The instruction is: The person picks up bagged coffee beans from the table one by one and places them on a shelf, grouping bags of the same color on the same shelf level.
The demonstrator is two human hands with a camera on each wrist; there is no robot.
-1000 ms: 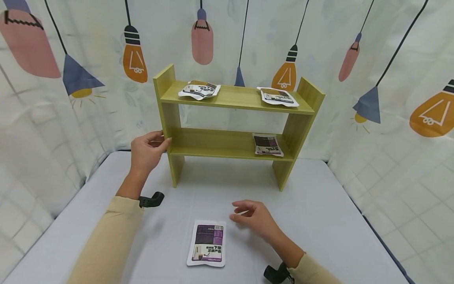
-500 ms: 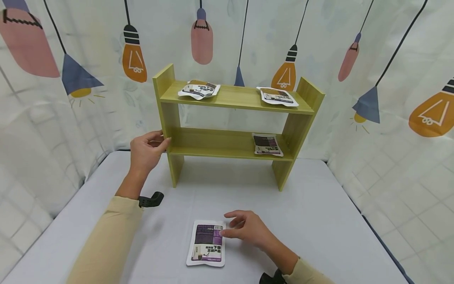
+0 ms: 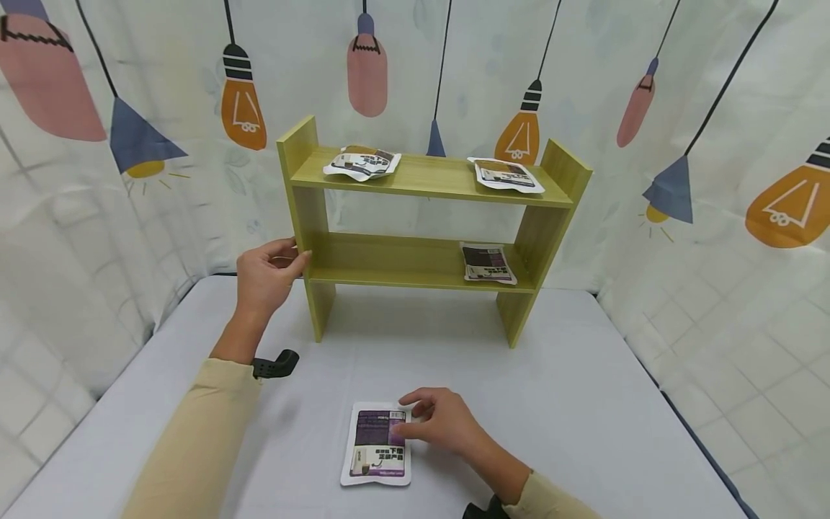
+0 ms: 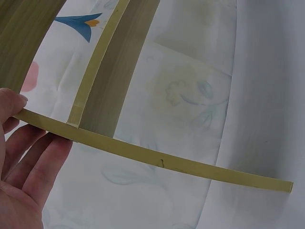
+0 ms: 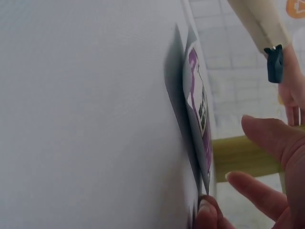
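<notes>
A green two-tier wooden shelf (image 3: pixel 415 186) stands on the table in the head view. My left hand (image 3: pixel 264 280) pinches the front edge of its left side panel (image 4: pixel 128 148), thumb on the inside and fingers outside. Nearer to me, a white and purple foil pouch (image 3: pixel 371 430) lies flat on the table. My right hand (image 3: pixel 444 422) is at its upper right corner, with the thumb over the printed face. In the right wrist view, the thumb and index finger are spread apart, and another fingertip (image 5: pixel 206 212) is low at the end of the pouch (image 5: pixel 196 95).
Two white and brown pouches lie on the top tier: the left pouch (image 3: pixel 363 164) and the right pouch (image 3: pixel 506 175). A dark purple pouch (image 3: pixel 488 264) lies at the right of the lower tier. The white table (image 3: pixel 570 404) is enclosed by lamp-patterned curtains (image 3: pixel 415 72).
My right hand has moved left from beside the pouch until its thumb overlaps the pouch's upper right part. The left hand keeps its hold on the shelf.
</notes>
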